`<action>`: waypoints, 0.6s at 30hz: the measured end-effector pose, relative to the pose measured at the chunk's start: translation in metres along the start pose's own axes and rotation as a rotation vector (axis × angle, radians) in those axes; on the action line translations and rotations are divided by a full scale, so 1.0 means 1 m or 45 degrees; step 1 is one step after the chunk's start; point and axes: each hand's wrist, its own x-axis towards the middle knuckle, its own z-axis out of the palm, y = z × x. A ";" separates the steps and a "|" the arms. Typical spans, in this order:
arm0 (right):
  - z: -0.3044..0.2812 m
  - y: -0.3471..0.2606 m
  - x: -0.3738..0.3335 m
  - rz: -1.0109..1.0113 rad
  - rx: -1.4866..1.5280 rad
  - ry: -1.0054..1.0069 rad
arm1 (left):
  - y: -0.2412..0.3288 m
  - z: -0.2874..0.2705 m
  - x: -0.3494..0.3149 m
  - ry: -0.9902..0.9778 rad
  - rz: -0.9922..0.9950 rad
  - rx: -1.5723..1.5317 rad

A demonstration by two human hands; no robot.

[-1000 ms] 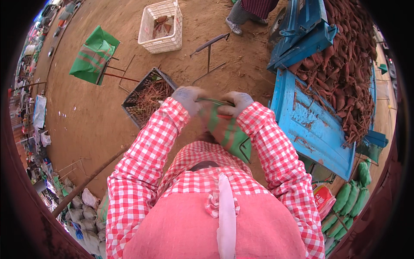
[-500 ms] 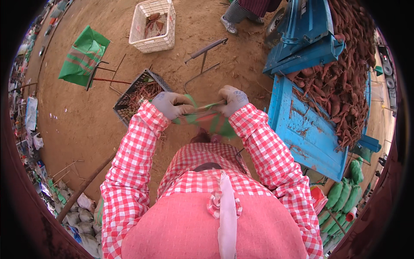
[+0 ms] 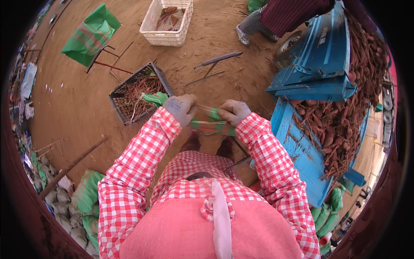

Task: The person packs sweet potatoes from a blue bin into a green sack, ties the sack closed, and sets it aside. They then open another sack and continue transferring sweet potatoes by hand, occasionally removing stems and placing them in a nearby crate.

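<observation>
A green woven sack [image 3: 214, 122] is being held out in front of the chest, pulled into a band between two gloved hands. The left hand [image 3: 181, 108] is being kept closed on one end of it, the right hand [image 3: 233, 111] closed on the other, with thin strands stretched between them. The sack is judged to be light, limp and somewhat slippery, so it is best gripped at its bunched edge, where the weave gives purchase. Beyond the left hand, a dark crate [image 3: 139, 93] of reddish roots is sitting on the dirt; a bent metal stand [image 3: 213, 64] is lying further out. To the right, a blue cart [image 3: 315, 99] is piled with reddish tubers. Farthest off, a white basket [image 3: 168, 21] is standing.
</observation>
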 end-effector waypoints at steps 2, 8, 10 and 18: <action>-0.012 0.023 0.006 -0.161 -0.222 0.105 | 0.004 0.024 0.001 0.031 0.057 0.034; -0.014 0.068 0.016 -0.113 -0.172 0.111 | 0.001 0.068 0.013 -0.179 -0.321 0.324; -0.030 0.085 0.017 0.024 -0.202 -0.240 | -0.004 0.067 0.023 -0.062 -0.431 -0.026; -0.115 0.125 0.079 0.206 -0.391 0.019 | -0.014 0.046 0.090 0.394 -0.762 -0.385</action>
